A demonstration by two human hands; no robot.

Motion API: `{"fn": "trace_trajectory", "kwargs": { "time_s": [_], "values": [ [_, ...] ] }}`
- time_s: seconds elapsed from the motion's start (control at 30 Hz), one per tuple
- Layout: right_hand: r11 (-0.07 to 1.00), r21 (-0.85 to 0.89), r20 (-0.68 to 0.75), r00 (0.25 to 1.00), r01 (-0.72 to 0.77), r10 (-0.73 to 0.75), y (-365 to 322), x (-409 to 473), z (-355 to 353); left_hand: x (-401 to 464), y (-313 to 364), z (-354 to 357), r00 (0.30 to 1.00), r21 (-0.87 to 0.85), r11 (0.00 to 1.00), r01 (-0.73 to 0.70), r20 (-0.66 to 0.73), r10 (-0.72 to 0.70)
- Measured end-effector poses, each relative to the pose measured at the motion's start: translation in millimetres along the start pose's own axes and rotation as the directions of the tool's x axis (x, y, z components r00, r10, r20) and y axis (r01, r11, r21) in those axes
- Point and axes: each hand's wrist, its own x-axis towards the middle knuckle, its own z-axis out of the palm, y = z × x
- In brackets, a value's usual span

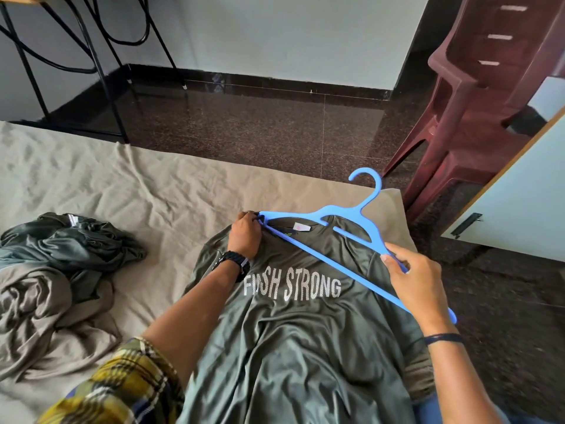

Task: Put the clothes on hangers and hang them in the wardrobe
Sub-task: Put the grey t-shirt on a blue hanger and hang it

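Both hands on blue hanger [345, 221] — left hand [244, 235] at T-shirt [293, 332] collar.

Olive-green T-shirt [305, 347] printed "FINISH STRONG", spread front-up on a beige bedsheet [122, 191], collar toward twelve o'clock. Blue plastic hanger [333, 215] lying tilted over the collar, hook toward one o'clock, its left end at the shirt's left shoulder. Left hand [246, 235] curled, gripping shirt fabric at that hanger end; black watch on the wrist, yellow plaid sleeve [122, 387] at seven o'clock. Right hand [412, 283] at three o'clock, fingers pinching the hanger's lower bar. Crumpled dark-green garment [70, 243] at nine o'clock. Maroon plastic chair [477, 96] at two o'clock on dark speckled floor [260, 123]. White wardrobe door [526, 191] at the right edge.
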Motion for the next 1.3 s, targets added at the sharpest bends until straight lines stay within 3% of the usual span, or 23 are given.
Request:
{"fn": "trace_trajectory", "kwargs": {
  "time_s": [0.1,0.23,0.53,0.63,0.9,0.97,1.07,1.13,1.3],
  "values": [
    [1.000,-0.004,0.034,0.999,0.027,-0.026,-1,3,-3,-3,3,-5,0.995,-0.067,0.997,0.039,-0.085,-0.045],
    [0.997,0.017,0.060,0.995,0.075,-0.076,2,4,-14,-1,4,-14,0.994,-0.114,0.992,0.056,-0.092,-0.066],
    [0.993,-0.005,0.132,0.985,0.115,-0.113,-5,17,-14,-14,17,-30,0.954,0.020,0.963,-0.268,0.148,0.262],
    [0.988,-0.035,0.154,0.977,0.151,-0.144,-16,30,-8,-16,22,-38,0.939,-0.003,0.954,-0.301,0.173,0.297],
    [0.986,0.136,0.248,0.960,0.099,-0.131,-27,67,-13,-19,20,-78,0.934,-0.131,0.943,-0.307,0.148,0.325],
    [0.982,0.162,0.245,0.961,0.093,-0.131,-28,71,-19,-19,18,-87,0.922,-0.208,0.942,-0.263,0.233,0.309],
    [0.980,0.184,0.294,0.947,0.077,-0.130,-33,71,-13,-24,21,-92,0.822,-0.208,0.938,-0.278,0.454,0.344],
    [0.979,0.192,0.339,0.931,0.068,-0.131,-38,70,-1,-27,25,-89,0.778,-0.176,0.928,-0.328,0.507,0.371],
    [0.974,0.218,0.380,0.913,0.066,-0.147,-46,65,31,-29,19,-89,0.829,-0.147,0.915,-0.376,0.389,0.403]
  ]
}}
